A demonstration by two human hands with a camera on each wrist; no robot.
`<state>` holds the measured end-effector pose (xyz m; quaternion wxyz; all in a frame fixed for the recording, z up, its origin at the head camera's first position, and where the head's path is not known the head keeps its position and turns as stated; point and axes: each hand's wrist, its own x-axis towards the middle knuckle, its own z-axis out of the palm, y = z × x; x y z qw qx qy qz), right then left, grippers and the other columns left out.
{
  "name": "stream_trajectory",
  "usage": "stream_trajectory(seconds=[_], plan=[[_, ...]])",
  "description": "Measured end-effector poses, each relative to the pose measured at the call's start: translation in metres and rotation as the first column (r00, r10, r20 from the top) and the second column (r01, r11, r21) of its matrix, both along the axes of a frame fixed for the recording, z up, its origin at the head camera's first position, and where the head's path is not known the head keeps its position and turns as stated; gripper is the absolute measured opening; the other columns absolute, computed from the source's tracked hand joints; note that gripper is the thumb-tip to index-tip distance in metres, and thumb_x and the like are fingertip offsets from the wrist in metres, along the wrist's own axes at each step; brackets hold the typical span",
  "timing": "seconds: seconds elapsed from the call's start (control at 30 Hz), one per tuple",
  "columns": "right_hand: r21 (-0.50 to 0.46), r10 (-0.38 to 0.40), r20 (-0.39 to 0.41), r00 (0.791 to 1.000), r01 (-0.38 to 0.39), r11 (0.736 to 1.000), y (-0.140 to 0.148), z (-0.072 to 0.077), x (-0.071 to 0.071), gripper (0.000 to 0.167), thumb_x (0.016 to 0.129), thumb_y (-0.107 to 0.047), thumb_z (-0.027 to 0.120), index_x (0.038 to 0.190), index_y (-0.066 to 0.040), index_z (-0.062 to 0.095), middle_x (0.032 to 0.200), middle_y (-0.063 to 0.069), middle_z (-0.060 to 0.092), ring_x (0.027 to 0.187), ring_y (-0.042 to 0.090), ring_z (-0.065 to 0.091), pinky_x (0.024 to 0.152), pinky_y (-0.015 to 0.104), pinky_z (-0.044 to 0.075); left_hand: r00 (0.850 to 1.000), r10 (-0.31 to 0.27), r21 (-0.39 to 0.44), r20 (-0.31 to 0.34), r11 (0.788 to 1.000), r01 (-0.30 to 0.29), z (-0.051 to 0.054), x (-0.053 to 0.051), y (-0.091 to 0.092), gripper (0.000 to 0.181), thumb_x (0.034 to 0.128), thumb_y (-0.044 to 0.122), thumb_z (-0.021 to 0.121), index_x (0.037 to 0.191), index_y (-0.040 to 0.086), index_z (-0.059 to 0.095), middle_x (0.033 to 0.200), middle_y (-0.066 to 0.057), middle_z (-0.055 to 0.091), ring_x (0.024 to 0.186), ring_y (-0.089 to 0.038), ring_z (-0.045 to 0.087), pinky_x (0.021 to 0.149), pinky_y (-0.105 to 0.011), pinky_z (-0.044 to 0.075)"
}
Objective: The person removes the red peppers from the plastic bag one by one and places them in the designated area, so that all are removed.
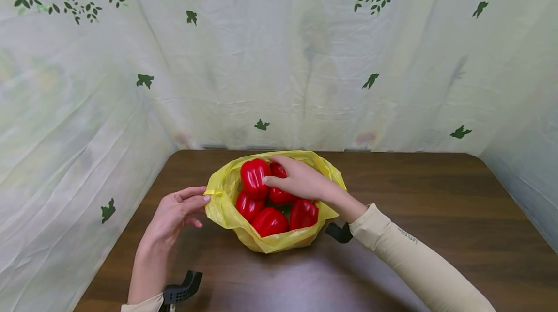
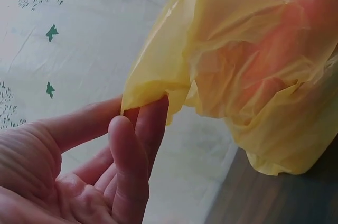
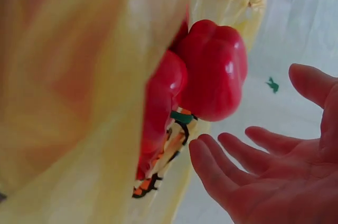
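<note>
The yellow bag (image 1: 283, 243) sits on the bench (image 1: 436, 215) with its mouth upward, holding several red peppers (image 1: 255, 179) — one at eleven o'clock, another at four, another at six, others partly covered. The left hand (image 1: 178, 210) pinches the rim at nine o'clock with its fingertips. The right hand (image 1: 301, 179), its arm coming from four o'clock, hangs over the peppers — fingers loosely extended, grasping nothing. Inside, an orange-and-black patterned patch (image 3: 171, 147) shows beside the peppers.
</note>
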<state>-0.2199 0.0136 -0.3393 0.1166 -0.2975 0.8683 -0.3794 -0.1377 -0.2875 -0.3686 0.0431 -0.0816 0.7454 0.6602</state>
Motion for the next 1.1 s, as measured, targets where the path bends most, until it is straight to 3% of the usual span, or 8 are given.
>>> stream_trajectory(seconds=[0.2,0.43,0.57,0.77,1.1], plan=[[0.039,-0.049,0.027,0.998,0.048,0.998,-0.021,-0.001,-0.013,0.067,0.093,-0.043,0.064,0.148,-0.011,0.041,0.137,0.005,0.056,0.122,0.022,0.054,0.100,0.041,0.046,0.999,0.034,0.054,-0.020,0.998,-0.033,-0.001,-0.001,0.000,0.024,0.0901,0.015,0.073,0.109,0.002,0.064,0.087,-0.002,0.073,0.072,-0.018,0.069,0.052,-0.028,0.056],[0.123,-0.112,-0.030,0.993,0.115,0.986,-0.047,-0.009,-0.017,0.083,0.086,-0.055,0.068,0.147,-0.009,0.039,0.130,0.005,0.058,0.112,0.019,0.057,0.092,0.038,0.051,0.998,0.055,0.076,-0.026,0.996,-0.053,-0.003,-0.002,0.000,0.012,0.0898,0.015,0.073,0.097,0.008,0.068,0.085,-0.003,0.073,0.070,-0.017,0.068,0.053,-0.028,0.056],[0.137,-0.135,-0.064,0.989,0.142,0.980,-0.054,-0.014,-0.017,0.083,0.082,-0.056,0.072,0.144,-0.009,0.042,0.123,0.004,0.060,0.105,0.018,0.058,0.085,0.035,0.054,0.997,0.074,0.078,-0.023,0.994,-0.072,-0.004,-0.002,0.000,0.011,0.0898,0.017,0.074,0.096,0.010,0.068,0.084,-0.002,0.073,0.071,-0.017,0.068,0.053,-0.028,0.056],[0.096,-0.142,-0.093,0.985,0.151,0.984,-0.053,-0.013,-0.017,0.078,0.078,-0.046,0.078,0.139,-0.011,0.046,0.115,0.000,0.060,0.098,0.016,0.057,0.079,0.033,0.054,0.995,0.093,0.080,-0.027,0.993,-0.090,-0.003,-0.002,0.000,0.016,0.0900,0.019,0.074,0.099,0.008,0.067,0.086,-0.002,0.072,0.072,-0.017,0.068,0.054,-0.028,0.056],[-0.009,-0.157,-0.096,0.983,0.157,0.988,-0.035,0.001,-0.001,0.081,0.077,-0.036,0.076,0.145,-0.010,0.041,0.124,0.002,0.057,0.104,0.018,0.056,0.082,0.037,0.054,0.994,0.109,0.046,-0.002,0.993,-0.109,-0.005,-0.003,0.001,0.022,0.0899,0.023,0.074,0.103,0.007,0.067,0.088,-0.001,0.071,0.074,-0.017,0.067,0.054,-0.028,0.056]])
